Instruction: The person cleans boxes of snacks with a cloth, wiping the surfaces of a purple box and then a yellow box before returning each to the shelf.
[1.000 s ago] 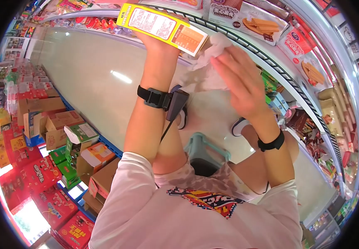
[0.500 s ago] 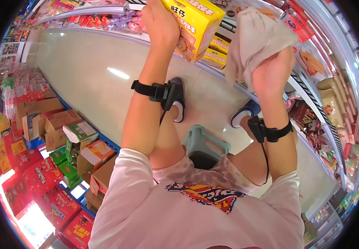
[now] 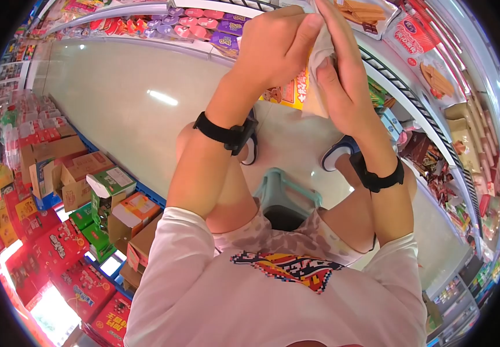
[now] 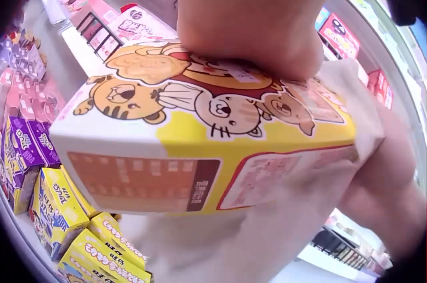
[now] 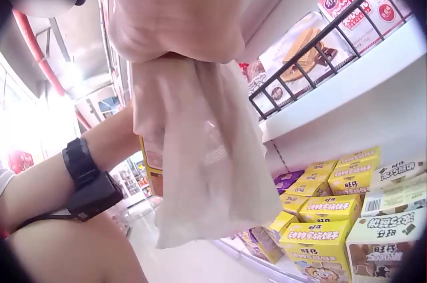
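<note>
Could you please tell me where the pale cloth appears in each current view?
Head: pale cloth near the top, right of centre.
Left wrist: pale cloth at the lower middle, below the box, reaching up around its right end.
Right wrist: pale cloth hanging in the middle.
Shared landmark: the held yellow box, largely hidden in the head and right wrist views.

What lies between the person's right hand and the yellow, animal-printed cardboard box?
A pale beige draped cloth lies between the right hand and the box, as the head view shows.
</note>
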Tool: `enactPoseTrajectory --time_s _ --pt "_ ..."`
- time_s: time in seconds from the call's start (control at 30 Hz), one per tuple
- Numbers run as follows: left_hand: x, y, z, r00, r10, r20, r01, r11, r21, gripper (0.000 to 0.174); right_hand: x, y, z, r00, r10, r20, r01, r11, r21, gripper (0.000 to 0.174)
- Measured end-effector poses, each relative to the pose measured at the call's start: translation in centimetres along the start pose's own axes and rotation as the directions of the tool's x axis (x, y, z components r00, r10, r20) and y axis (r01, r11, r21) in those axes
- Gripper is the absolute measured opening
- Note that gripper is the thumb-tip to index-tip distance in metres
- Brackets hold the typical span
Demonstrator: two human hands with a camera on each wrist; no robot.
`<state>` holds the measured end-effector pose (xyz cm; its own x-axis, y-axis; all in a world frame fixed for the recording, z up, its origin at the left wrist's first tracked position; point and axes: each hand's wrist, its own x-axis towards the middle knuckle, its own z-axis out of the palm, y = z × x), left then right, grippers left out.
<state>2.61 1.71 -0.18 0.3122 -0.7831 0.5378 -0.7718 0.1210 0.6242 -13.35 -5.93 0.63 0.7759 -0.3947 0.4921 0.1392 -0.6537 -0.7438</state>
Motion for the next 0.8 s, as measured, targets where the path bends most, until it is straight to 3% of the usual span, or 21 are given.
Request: enactPoseTrajectory --time_s 0.07,0.1,0.17,0.2,0.27,0.3,0.37,0.4,0.47,0.5,0.53,0.57,0.6,0.73,0.8 --pt "0.2 -0.5 0.1 0.990 0.131 0.060 -0.130 0.991 -0.020 0.045 0.1 -0.1 0.3 1.000 0.008 -0.028 -0.006 0.997 0.077 0.058" --pt "0.1 -0.7 0.0 0.990 0.129 0.058 -0.128 0.992 -0.020 0.045 -0.1 0.4 0.7 1.000 0.007 -0.025 -0.005 0.997 0.076 0.058" --pt "0.0 -0.9 -0.3 0.970 0.069 0.235 -0.118 0.972 0.203 0.047 -0.7 1.8 2.0 0.978 -0.022 -0.207 0.022 1.000 -0.003 0.049" --pt "-0.2 -0.6 -0.3 0.970 0.070 0.232 -0.119 0.972 0.203 0.047 -0.8 1.9 2.4 0.978 -0.025 -0.206 0.024 1.000 -0.005 0.049" --pt "-0.6 0.2 -0.3 0.977 0.118 0.178 -0.129 0.990 0.050 0.045 -0.6 1.7 3.1 0.932 0.122 -0.341 -0.019 0.957 0.290 0.043" --pt "-0.6 0.4 -0.1 0.977 0.121 0.176 -0.132 0.990 0.050 0.045 -0.5 1.8 2.8 0.932 0.118 -0.342 -0.016 0.958 0.287 0.043" --pt "-0.6 0.8 0.5 0.950 0.298 0.091 -0.299 0.954 -0.004 0.051 -0.4 2.2 1.5 0.855 0.376 -0.357 -0.219 0.886 0.409 0.042" --pt "-0.6 0.4 0.7 0.950 0.298 0.090 -0.299 0.954 -0.004 0.051 -0.5 2.5 0.9 0.793 0.497 -0.353 -0.310 0.827 0.469 0.042" --pt "-0.5 -1.2 1.4 0.952 0.301 -0.049 -0.304 0.927 -0.220 0.035 -0.1 3.3 0.5 0.748 0.574 -0.335 -0.317 0.751 0.579 0.043" --pt "-1.0 -2.1 1.4 0.953 0.300 -0.047 -0.303 0.927 -0.222 0.035 0.2 3.0 0.4 0.709 0.661 -0.245 -0.288 0.589 0.755 0.043" --pt "-1.5 -3.3 1.1 0.986 0.164 -0.043 -0.163 0.843 -0.513 0.043 0.5 3.0 0.2 0.675 0.725 -0.140 -0.237 0.393 0.888 0.044" --pt "-1.9 -4.4 0.7 0.999 0.033 0.005 -0.018 0.659 -0.752 0.057 0.4 4.0 0.5 0.719 0.688 -0.094 -0.182 0.318 0.930 0.046" --pt "-2.0 -4.9 0.5 0.992 -0.080 0.093 0.117 0.398 -0.910 0.072 0.6 3.4 0.5 0.716 0.690 -0.102 -0.176 0.321 0.931 0.046" --pt "-2.0 -4.5 -1.0 0.990 -0.112 0.082 0.117 0.355 -0.927 0.070 0.8 2.1 1.4 0.737 0.675 -0.029 -0.222 0.282 0.933 0.050" --pt "-3.4 -3.3 -1.2 0.988 -0.141 0.066 0.110 0.331 -0.937 0.068 0.7 2.0 2.2 0.658 0.739 0.146 -0.327 0.106 0.939 0.051"
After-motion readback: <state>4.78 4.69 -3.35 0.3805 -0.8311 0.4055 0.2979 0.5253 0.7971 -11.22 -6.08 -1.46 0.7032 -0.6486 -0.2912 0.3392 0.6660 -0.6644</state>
